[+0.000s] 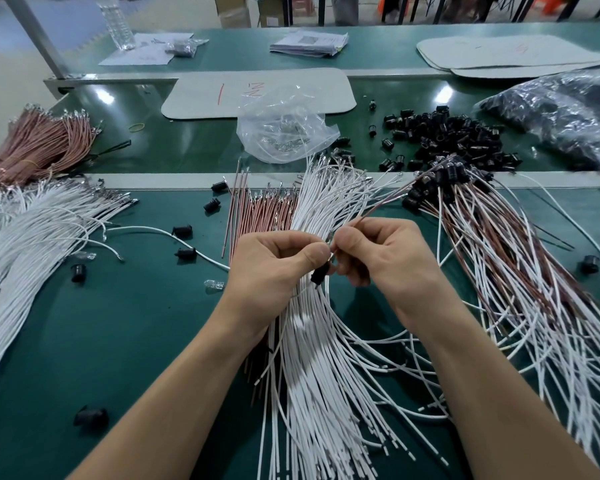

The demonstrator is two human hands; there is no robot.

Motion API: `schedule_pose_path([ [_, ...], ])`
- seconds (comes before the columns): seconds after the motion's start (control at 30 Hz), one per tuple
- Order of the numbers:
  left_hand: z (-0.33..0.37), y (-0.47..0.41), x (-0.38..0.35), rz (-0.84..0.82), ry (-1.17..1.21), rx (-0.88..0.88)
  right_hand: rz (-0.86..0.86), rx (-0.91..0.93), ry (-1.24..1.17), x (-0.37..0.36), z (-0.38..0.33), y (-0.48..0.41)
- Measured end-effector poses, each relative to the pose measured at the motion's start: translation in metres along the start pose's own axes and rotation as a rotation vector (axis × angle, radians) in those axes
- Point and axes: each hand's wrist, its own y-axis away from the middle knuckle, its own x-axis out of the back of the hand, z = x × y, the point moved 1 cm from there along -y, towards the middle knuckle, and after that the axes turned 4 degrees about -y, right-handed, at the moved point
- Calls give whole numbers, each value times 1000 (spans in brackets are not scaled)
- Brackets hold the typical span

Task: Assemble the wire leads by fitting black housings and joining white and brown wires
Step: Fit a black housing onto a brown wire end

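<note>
At the centre of the frame, above the green table [118, 341], the left hand [274, 268] pinches a black housing [319, 276] between curled fingers and thumb. The right hand [388, 258], touching the left, grips a brown wire [385, 204] that runs up and right from its fingertips. Under both hands lies a fan of white wires [312, 358] with brown wires [264, 209] just left of it, finished leads [499, 258] spread at right, loose housings [447, 133] piled at upper right, and a clear bag [284, 133] at upper centre.
</note>
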Motion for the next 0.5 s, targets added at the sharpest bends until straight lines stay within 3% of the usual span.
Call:
schedule_pose_path([
  [0.23,0,1,0,29,-2,-5,-75,-39,42,5,1,0],
  [0.5,1,1,-2,46,-11,17,90,-76,-253,9,-3,-2],
])
